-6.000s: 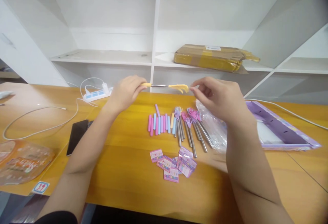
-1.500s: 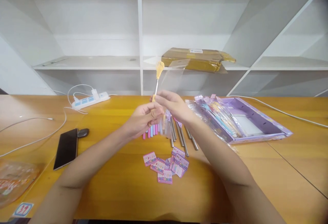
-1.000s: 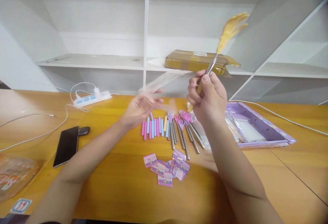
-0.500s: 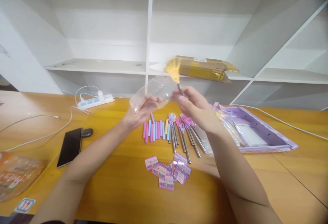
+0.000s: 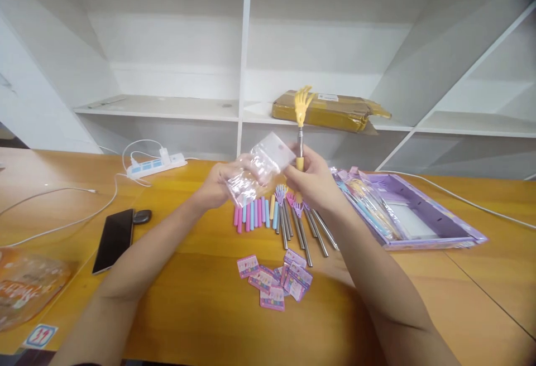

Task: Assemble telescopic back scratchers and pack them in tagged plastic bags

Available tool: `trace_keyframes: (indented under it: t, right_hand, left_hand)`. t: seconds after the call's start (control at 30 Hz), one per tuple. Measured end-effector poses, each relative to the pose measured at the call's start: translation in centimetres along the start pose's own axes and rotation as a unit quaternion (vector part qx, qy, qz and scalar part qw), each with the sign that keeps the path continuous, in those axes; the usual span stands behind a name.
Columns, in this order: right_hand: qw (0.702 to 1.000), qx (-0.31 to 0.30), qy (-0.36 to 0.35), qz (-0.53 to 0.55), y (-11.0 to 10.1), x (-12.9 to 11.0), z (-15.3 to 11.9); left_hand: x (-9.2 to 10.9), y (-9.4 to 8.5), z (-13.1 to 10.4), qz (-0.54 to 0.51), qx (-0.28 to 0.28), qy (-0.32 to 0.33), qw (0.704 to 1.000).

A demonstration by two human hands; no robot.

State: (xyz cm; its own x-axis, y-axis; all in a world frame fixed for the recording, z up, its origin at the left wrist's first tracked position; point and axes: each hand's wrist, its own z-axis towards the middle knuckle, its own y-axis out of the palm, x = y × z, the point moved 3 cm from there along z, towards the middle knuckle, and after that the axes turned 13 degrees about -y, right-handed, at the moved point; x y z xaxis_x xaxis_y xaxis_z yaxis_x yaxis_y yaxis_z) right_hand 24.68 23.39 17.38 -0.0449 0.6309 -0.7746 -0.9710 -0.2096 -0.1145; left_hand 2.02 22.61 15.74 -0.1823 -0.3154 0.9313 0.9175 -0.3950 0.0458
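Observation:
My right hand [image 5: 314,179] is closed around a yellow back scratcher [image 5: 301,110], which stands upright with its claw-shaped head on top and a yellow grip below. My left hand [image 5: 220,183] is closed on a clear plastic bag [image 5: 272,155], whose upper corner meets the fingers of my right hand. Below the hands, pink, purple, blue and yellow tubes [image 5: 255,214] lie in a row. To their right are several back scratchers [image 5: 302,232] with coloured heads and bare metal rods, partly hidden by my right hand. Small printed cards [image 5: 272,297] are scattered nearer to me.
On the right, an open purple box [image 5: 439,242] has bagged back scratchers [image 5: 371,201] leaning on its edge. A taped carton [image 5: 335,114] sits on the shelf. A power strip [image 5: 157,166], phone [image 5: 113,240], mouse [image 5: 142,217] and orange plastic packaging [image 5: 31,288] are on the left.
The back scratcher has swung upright and slightly right, now showing its yellow grip. The plastic bag has moved down and crumpled between the hands.

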Motion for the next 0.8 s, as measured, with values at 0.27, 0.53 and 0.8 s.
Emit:
trace_keyframes:
  t: [0.27,0.53,0.8]
  right_hand:
    - [0.991,0.054,0.003,0.12,-1.3,1.0,1.4]
    - [0.992,0.012,-0.014,0.123,0.1,1.1,0.9]
    - [0.995,-0.079,-0.025,0.062,1.0,0.5,0.2]
  left_hand:
    - [3.2,-1.9,0.0,-0.085,0.07,0.061,0.992]
    - [-1.2,0.3,1.3,-0.103,-0.048,-0.089,0.99]
    - [-0.7,1.6,0.6,-0.052,0.062,-0.045,0.996]
